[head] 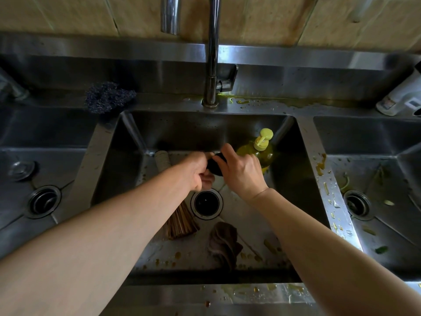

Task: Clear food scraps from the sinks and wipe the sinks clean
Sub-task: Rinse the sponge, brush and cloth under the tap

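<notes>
Both my hands meet over the middle sink (127, 142), just above its open drain (206, 203). My left hand (198, 172) and my right hand (239, 169) both grip a small dark round object (215, 166); most of it is hidden by my fingers. A brown rag (224, 242) lies crumpled on the sink floor near the front. A bamboo brush (180, 222) lies under my left forearm. Food scraps and yellow-green smears dot the middle sink floor, the divider (323, 179) and the right sink (387, 224).
A yellow-green pump bottle (262, 147) stands in the middle sink's back right corner. The faucet (213, 53) rises behind it. A dark scouring pad (107, 96) lies on the back ledge, a white container (403, 94) at far right. The left sink (57, 156) has its own drain (43, 201).
</notes>
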Motion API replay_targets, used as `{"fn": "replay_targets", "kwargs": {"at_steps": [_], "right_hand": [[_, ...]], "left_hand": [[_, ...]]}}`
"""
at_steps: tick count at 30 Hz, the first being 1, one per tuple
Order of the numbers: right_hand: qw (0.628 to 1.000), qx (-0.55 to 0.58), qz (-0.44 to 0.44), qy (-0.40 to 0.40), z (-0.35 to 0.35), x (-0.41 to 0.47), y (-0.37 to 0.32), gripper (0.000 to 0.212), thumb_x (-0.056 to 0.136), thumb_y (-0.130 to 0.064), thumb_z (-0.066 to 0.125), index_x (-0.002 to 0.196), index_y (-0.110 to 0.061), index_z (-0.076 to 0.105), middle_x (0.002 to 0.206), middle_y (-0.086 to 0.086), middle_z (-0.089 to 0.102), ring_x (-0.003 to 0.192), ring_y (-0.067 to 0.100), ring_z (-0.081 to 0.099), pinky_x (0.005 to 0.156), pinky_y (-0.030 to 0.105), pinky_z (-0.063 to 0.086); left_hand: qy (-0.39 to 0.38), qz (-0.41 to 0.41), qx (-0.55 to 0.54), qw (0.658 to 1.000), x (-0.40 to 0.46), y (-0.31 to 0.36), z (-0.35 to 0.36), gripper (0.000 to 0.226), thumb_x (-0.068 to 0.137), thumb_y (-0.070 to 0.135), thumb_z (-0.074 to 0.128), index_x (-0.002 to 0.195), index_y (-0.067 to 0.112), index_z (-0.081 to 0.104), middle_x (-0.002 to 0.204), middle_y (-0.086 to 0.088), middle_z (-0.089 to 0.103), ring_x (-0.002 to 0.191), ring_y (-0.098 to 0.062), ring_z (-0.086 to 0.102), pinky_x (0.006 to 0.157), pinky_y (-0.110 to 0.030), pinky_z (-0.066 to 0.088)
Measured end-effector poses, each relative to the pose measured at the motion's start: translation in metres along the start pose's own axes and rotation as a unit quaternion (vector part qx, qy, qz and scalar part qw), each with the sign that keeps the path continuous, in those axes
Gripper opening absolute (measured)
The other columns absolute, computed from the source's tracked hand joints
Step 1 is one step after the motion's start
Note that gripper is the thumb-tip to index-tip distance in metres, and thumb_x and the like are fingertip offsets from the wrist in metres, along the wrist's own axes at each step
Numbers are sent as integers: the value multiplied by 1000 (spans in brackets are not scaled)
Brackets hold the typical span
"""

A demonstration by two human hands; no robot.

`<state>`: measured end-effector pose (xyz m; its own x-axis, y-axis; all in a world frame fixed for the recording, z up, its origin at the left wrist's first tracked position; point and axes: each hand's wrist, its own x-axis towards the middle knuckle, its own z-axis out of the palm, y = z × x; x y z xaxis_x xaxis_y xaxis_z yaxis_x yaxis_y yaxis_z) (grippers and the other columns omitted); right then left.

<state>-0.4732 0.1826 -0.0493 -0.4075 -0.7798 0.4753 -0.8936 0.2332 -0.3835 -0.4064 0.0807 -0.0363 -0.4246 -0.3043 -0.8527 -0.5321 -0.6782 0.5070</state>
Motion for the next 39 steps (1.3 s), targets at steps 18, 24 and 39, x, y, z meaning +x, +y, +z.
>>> {"fn": "replay_targets", "kwargs": {"at_steps": [18,24,39], "right_hand": [[930,198,299,-78,17,9,23,25,88,-38,62,95,-15,56,78,1,65,62,16,63,50,21,48],[862,12,365,-351,90,-47,38,31,89,-17,62,115,-8,48,109,15,60,102,33,59,81,38,49],[927,-94,262,-250,105,-25,37,29,92,-19,56,119,-9,53,101,12,67,90,34,65,62,34,43]], "left_hand": [[45,102,107,988,21,-3,-13,41,91,58,45,93,19,59,70,-4,60,53,-13,50,46,-21,37],[39,22,236,971,43,-34,-37,44,101,35,38,143,20,34,141,-7,46,109,-26,59,98,-45,40],[128,146,312,930,64,-31,-75,21,94,18,55,114,13,59,112,-7,61,106,-25,59,97,-35,46]]}}
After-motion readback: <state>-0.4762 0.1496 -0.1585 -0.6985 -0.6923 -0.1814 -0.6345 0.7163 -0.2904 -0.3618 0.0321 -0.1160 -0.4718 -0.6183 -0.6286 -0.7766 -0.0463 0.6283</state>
